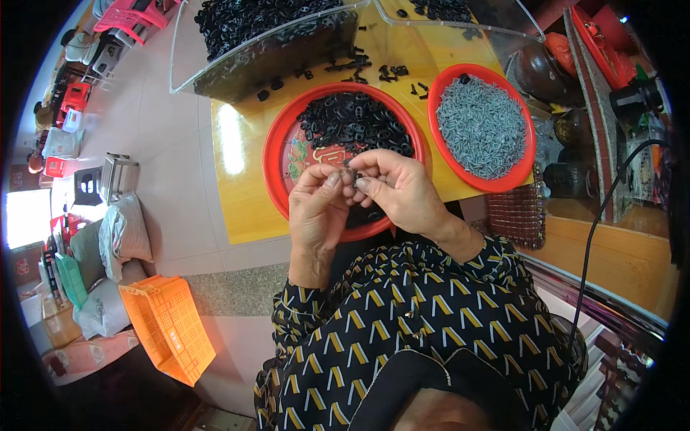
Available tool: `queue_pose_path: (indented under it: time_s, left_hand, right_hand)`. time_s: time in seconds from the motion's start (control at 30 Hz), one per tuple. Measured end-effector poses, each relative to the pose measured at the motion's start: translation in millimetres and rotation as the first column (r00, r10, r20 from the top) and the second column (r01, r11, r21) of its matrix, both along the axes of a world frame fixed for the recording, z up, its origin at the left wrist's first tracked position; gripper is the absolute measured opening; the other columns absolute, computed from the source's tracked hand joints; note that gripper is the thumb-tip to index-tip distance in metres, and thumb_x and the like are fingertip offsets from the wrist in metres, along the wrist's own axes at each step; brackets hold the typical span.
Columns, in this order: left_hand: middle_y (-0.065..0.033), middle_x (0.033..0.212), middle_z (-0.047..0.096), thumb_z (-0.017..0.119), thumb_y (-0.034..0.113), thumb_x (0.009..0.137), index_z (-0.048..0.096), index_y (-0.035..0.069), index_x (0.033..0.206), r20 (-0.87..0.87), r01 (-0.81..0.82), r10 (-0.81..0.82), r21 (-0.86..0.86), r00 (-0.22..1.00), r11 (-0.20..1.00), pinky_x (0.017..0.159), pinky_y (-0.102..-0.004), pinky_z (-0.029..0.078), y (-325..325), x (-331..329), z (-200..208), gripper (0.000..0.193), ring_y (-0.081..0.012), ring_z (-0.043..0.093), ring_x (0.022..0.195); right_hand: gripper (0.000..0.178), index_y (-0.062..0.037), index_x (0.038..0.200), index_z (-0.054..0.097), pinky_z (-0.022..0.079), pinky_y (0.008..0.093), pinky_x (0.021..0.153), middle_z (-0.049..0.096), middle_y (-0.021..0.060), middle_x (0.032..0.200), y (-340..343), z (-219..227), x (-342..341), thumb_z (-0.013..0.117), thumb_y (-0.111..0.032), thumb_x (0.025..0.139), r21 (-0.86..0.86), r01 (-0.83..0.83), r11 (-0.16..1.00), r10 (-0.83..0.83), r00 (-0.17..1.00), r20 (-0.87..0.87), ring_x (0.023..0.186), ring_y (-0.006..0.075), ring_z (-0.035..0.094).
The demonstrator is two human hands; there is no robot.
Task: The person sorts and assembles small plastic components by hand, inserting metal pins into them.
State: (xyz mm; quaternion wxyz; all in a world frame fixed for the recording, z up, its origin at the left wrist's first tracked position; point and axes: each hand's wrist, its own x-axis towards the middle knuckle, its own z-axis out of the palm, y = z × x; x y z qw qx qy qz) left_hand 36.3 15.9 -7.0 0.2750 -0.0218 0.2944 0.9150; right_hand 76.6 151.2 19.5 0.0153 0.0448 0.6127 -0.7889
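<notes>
My left hand (319, 203) and my right hand (399, 188) meet over the near part of a round red tray (274, 183). Between the pinched fingertips of both is a small dark part (353, 174), mostly hidden by the fingers, so its exact kind does not show. Inside the tray, beyond my hands, lies a heap of small black plastic pieces with holes (359, 122). To the right, a red plate (532, 147) holds a pile of small silvery screws (481, 129), with one black piece at its far edge.
The trays rest on a yellow table (241, 208). A clear bin (280, 61) of black pieces stands at the far side, with another clear bin (496, 18) to its right. Loose black parts (392, 72) lie between. An orange crate (172, 327) sits at the left; a black cable (591, 244) hangs right.
</notes>
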Motion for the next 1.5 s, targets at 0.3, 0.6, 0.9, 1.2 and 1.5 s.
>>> queue_pose_path:
  time_s: [0.3,0.6,0.9,1.2,1.5]
  left_hand:
    - [-0.0073,0.084,0.054,0.053,0.003,0.081,0.052,0.001,0.086,-0.057,0.004,-0.006,-0.032,0.998,0.999,0.069,-0.0268,0.044,4,6,3,0.006,-0.0152,0.053,0.077]
    - [-0.008,0.089,0.055,0.053,0.001,0.081,0.052,0.001,0.086,-0.073,0.004,-0.005,-0.017,0.997,1.0,0.069,-0.0269,0.045,2,8,0,0.006,-0.0155,0.054,0.077]
    - [-0.008,0.088,0.056,0.053,0.002,0.081,0.052,0.0,0.087,-0.074,0.024,-0.026,-0.028,0.997,0.999,0.069,-0.0266,0.044,2,8,1,0.006,-0.0153,0.054,0.077]
    - [-0.0049,0.082,0.055,0.053,0.003,0.082,0.052,-0.002,0.086,-0.22,-0.034,-0.011,-0.203,0.975,0.979,0.063,-0.0218,0.04,6,14,1,0.006,-0.01,0.048,0.07]
    - [-0.0053,0.082,0.053,0.048,0.003,0.084,0.05,-0.004,0.089,-0.299,-0.065,-0.016,-0.258,0.954,0.964,0.065,-0.0233,0.044,11,19,-5,0.008,-0.0108,0.051,0.071]
  right_hand:
    - [0.008,0.0016,0.088,0.051,0.049,0.0195,0.057,0.055,0.0033,0.078,0,5,3,0.052,0.003,0.08,0.076,0.03,0.997,-0.034,0.998,0.051,0.068,0.0084,0.057]
    - [0.009,0.0011,0.088,0.05,0.047,0.0191,0.058,0.054,0.0028,0.077,-1,5,4,0.052,0.003,0.08,0.136,0.006,0.991,-0.01,0.999,0.031,0.068,0.0072,0.057]
    - [0.009,0.0007,0.088,0.049,0.047,0.0188,0.057,0.054,0.0023,0.075,0,5,4,0.052,0.002,0.08,0.131,0.006,0.991,-0.012,0.999,0.043,0.067,0.0067,0.056]
    - [0.005,0.0005,0.085,0.05,0.047,0.0189,0.057,0.054,0.0018,0.073,3,3,7,0.052,0.001,0.08,0.216,-0.004,0.976,-0.006,0.999,0.045,0.066,0.0061,0.055]
    - [0.004,0.0014,0.083,0.051,0.046,0.0194,0.054,0.055,0.0015,0.072,4,3,7,0.052,0.003,0.079,0.201,0.031,0.979,-0.043,0.998,0.054,0.063,0.0061,0.055]
